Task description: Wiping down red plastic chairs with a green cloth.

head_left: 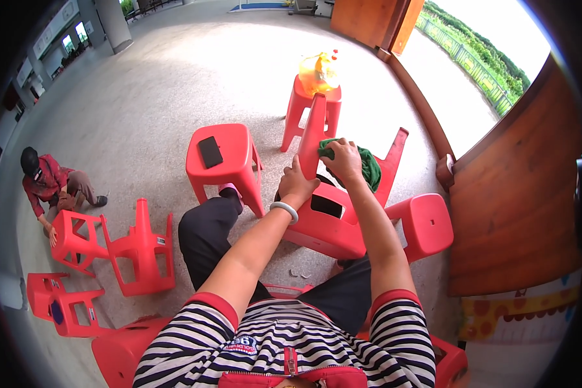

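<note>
A red plastic stool (333, 220) lies tipped on its side in front of my knees, legs pointing away. My left hand (296, 184), with a pale bangle on the wrist, grips one upturned leg (313, 132) of it. My right hand (344, 160) presses a green cloth (368, 165) against the same leg near its base. I sit with dark trousers and a striped shirt showing below.
An upright red stool (223, 161) carries a black phone (209, 151). Another stool (304, 103) behind holds a yellow bag (317, 72). A small stool (427, 223) stands right, by a wooden wall (517, 194). Several overturned stools (136, 249) lie left, where a crouching person (48, 184) touches one.
</note>
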Tool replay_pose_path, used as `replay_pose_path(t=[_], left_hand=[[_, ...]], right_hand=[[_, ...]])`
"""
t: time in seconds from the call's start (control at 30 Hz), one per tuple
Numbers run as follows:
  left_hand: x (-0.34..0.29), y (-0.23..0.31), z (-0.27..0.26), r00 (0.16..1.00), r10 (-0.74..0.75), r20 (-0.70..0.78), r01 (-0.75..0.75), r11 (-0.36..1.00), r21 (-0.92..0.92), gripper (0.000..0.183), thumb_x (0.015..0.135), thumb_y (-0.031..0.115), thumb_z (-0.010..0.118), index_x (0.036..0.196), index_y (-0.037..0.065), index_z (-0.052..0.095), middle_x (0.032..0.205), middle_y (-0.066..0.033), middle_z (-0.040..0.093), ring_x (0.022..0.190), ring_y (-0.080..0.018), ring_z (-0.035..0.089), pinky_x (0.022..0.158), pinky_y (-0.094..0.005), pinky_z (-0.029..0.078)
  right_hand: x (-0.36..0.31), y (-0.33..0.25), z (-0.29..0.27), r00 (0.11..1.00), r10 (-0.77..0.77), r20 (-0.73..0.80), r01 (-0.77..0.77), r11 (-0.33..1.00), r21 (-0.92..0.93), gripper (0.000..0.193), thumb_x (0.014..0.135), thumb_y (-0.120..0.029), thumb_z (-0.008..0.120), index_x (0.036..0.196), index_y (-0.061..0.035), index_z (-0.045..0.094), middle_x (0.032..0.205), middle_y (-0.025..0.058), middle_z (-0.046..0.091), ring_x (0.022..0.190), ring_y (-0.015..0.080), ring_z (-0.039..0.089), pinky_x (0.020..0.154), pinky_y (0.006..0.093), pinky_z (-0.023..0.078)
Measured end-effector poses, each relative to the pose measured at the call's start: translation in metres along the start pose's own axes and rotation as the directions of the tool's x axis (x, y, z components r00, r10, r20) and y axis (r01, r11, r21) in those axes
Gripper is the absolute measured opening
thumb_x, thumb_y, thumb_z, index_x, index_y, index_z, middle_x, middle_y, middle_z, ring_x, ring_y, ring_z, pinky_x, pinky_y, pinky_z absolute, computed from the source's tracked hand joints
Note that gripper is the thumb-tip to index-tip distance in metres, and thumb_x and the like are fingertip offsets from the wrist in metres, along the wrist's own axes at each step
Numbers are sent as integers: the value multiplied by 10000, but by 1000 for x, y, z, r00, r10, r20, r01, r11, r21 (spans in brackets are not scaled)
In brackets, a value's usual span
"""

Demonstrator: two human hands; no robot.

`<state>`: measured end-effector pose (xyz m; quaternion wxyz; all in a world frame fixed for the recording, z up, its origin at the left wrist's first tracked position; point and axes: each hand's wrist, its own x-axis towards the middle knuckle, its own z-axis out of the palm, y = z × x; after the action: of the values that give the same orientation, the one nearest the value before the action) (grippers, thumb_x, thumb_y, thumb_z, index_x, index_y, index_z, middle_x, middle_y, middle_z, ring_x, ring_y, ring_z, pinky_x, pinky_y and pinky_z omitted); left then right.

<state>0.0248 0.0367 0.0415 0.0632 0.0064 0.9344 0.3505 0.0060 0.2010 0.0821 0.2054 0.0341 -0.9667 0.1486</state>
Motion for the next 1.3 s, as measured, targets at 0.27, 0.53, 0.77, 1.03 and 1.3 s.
replay_pose_path(t=[0.27, 0.53, 0.77, 1.03, 1.3], left_hand=[[-2, 3, 0, 1000, -15, 22, 15, 1000, -5, 1081, 702, 429, 794, 1563, 173, 192, 1298, -257, 544, 1110, -421, 633, 935, -476, 534], [-1, 1, 0, 1000, 5, 5, -5, 1000, -11, 1060, 715, 429, 796, 1553, 128, 221, 1311, -257, 544, 1121, -411, 633, 939, -468, 533], [-2, 3, -2, 1000, -6, -4, 6, 1000, 0, 1043, 727, 433, 796, 1546, 125, 228, 1321, -263, 540, 1109, -421, 639, 929, -475, 536], [-3, -3, 0, 1000, 23, -16, -23, 999, -26, 1031, 711, 422, 777, 1541, 126, 240, 1263, -260, 551, 1089, -420, 631, 922, -477, 543], [1, 4, 3, 1000, 7, -14, -7, 1000, 15, 1036, 711, 449, 750, 1553, 143, 230, 1279, -255, 548, 1083, -416, 642, 904, -485, 542]], right_hand=[[5, 10, 3, 998, 55, 24, -55, 998, 8, 375, 677, -271, 770, 1021, -125, 741, 1091, 98, 668, 1038, 354, 611, 938, 426, 511], [5, 13, 0, 983, 180, -22, -170, 958, 232, 349, 796, -378, 733, 1046, -134, 749, 1097, 100, 675, 1082, 354, 602, 940, 428, 500], [-19, -8, 14, 978, -141, -151, 148, 988, 32, 178, 826, -248, 735, 968, -141, 753, 1006, 62, 634, 958, 319, 578, 870, 424, 506], [-19, 11, 4, 988, -153, -13, 148, 975, -167, 137, 790, -84, 638, 882, -135, 727, 979, 78, 620, 964, 329, 592, 783, 422, 553], [-26, 37, -23, 997, -50, -66, 48, 998, -35, 131, 777, -135, 680, 889, -110, 744, 1014, 120, 660, 970, 343, 631, 792, 444, 549]])
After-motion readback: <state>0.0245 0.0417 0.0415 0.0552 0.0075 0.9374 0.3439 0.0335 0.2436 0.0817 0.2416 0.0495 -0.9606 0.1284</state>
